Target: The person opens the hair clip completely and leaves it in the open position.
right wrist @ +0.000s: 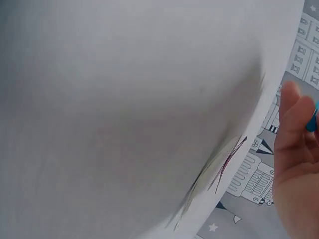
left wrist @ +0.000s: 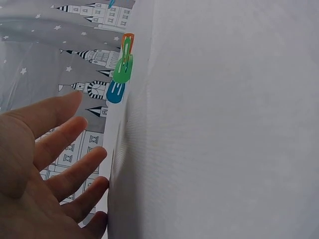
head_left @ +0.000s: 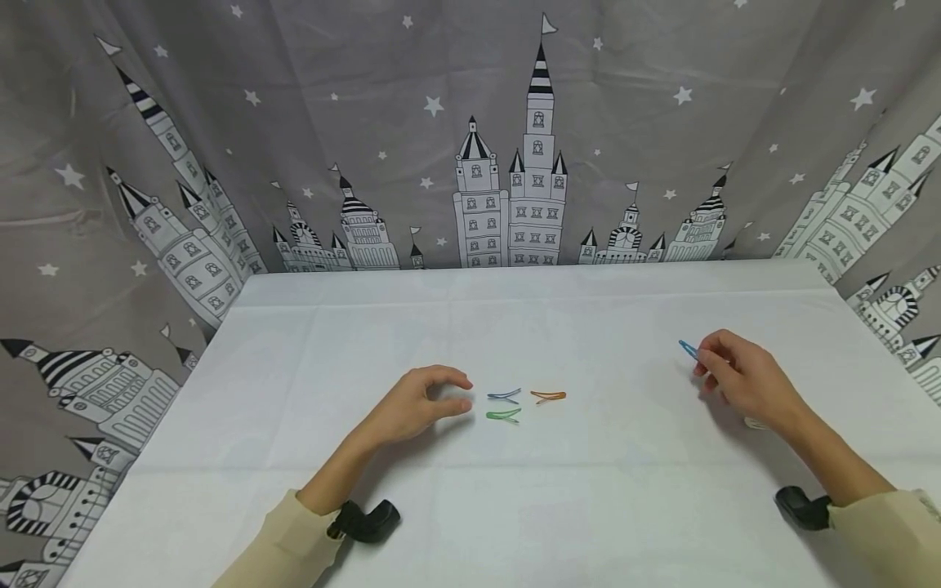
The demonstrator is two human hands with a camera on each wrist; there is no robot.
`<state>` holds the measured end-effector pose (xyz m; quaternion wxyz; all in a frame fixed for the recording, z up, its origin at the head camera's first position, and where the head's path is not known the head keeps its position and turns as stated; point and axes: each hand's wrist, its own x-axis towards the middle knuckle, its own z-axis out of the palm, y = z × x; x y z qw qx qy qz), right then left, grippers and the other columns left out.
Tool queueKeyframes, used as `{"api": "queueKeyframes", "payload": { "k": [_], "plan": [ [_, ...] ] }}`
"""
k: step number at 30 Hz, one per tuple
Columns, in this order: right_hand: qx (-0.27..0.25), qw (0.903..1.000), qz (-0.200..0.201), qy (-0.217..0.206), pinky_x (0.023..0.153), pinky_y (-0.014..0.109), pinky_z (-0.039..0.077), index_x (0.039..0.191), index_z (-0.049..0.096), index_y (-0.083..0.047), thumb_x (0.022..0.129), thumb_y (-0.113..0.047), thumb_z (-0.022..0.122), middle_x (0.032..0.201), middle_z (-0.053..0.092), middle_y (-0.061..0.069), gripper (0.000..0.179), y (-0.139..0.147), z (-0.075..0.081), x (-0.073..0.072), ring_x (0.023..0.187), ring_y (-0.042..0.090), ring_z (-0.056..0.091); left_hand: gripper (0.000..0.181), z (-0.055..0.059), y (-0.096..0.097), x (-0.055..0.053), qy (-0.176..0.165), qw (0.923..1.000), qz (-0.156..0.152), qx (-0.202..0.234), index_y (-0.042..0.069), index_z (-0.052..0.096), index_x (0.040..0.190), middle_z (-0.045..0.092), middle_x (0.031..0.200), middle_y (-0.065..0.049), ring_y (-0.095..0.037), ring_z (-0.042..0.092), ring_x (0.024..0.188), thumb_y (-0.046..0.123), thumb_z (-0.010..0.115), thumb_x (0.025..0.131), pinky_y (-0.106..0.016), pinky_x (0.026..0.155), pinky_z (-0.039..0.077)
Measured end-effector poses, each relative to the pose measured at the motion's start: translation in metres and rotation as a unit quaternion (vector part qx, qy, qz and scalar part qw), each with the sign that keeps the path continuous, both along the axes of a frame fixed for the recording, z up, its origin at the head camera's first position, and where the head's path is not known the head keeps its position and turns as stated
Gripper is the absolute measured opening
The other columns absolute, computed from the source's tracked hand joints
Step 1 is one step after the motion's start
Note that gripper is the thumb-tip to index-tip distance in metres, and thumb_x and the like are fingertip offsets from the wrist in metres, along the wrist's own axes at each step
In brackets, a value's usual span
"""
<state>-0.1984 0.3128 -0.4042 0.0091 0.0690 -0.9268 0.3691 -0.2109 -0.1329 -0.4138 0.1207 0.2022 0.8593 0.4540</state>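
Note:
My right hand pinches a blue snap hair clip between thumb and fingertips, above the right side of the table. In the right wrist view only the edge of that clip shows beside the fingers. My left hand has its fingers spread, just left of three hair clips and apart from them. Those are a blue clip, a green clip and an orange clip, each bent open on the cloth. The left wrist view shows the palm holding nothing.
A pale clip and a dark reddish clip lie on the table near the right hand, mostly hidden under the wrist in the head view. White cloth covers the table. A grey castle-print curtain hangs behind it.

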Motion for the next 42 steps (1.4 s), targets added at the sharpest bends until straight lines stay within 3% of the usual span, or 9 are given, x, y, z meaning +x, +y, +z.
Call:
{"api": "queueKeyframes", "payload": {
  "k": [4, 10, 15, 23, 42],
  "plan": [
    [-0.027, 0.9995, 0.006, -0.013, 0.054, 0.027, 0.052, 0.113, 0.052, 0.009, 0.102, -0.003, 0.050, 0.080, 0.060, 0.012, 0.016, 0.000, 0.001, 0.000, 0.062, 0.018, 0.059, 0.025, 0.000, 0.000, 0.000, -0.001, 1.0000, 0.001, -0.001, 0.008, 0.073, 0.109, 0.065, 0.123, -0.005, -0.030, 0.049, 0.128, 0.019, 0.076, 0.087, -0.050, 0.110, 0.031],
    [-0.019, 0.9998, 0.000, 0.006, 0.060, 0.023, 0.052, 0.123, 0.054, 0.012, 0.095, 0.003, 0.061, 0.086, 0.063, 0.014, 0.031, 0.001, -0.001, 0.001, 0.064, 0.013, 0.062, 0.024, -0.001, -0.001, 0.001, -0.004, 1.0000, 0.001, 0.001, 0.008, 0.073, 0.109, 0.065, 0.124, -0.007, -0.030, 0.049, 0.129, 0.020, 0.075, 0.087, -0.051, 0.111, 0.030],
    [0.004, 0.9997, -0.019, 0.018, 0.062, 0.019, 0.048, 0.114, 0.064, 0.008, 0.093, -0.004, 0.066, 0.088, 0.069, 0.011, 0.024, 0.002, -0.001, 0.002, 0.071, 0.010, 0.063, 0.025, -0.001, -0.001, 0.001, -0.007, 1.0000, -0.001, 0.004, 0.008, 0.073, 0.109, 0.064, 0.124, -0.007, -0.031, 0.048, 0.129, 0.020, 0.075, 0.087, -0.051, 0.111, 0.029],
    [-0.025, 0.9995, -0.011, 0.017, 0.062, 0.019, 0.046, 0.103, 0.067, 0.006, 0.092, -0.003, 0.067, 0.082, 0.069, 0.012, 0.015, 0.001, 0.000, 0.003, 0.069, 0.012, 0.064, 0.025, -0.001, -0.001, 0.001, -0.011, 0.9999, 0.000, 0.004, 0.008, 0.073, 0.109, 0.064, 0.124, -0.006, -0.031, 0.048, 0.130, 0.020, 0.075, 0.088, -0.051, 0.111, 0.029],
    [-0.075, 0.9971, 0.014, 0.006, 0.062, 0.022, 0.049, 0.103, 0.067, 0.008, 0.093, -0.005, 0.066, 0.082, 0.068, 0.013, 0.016, -0.014, 0.001, 0.004, 0.070, 0.016, 0.062, 0.025, -0.001, 0.000, 0.001, -0.008, 1.0000, 0.001, -0.002, 0.008, 0.073, 0.109, 0.065, 0.123, -0.006, -0.030, 0.048, 0.129, 0.019, 0.076, 0.087, -0.050, 0.111, 0.030]
  ]
}}
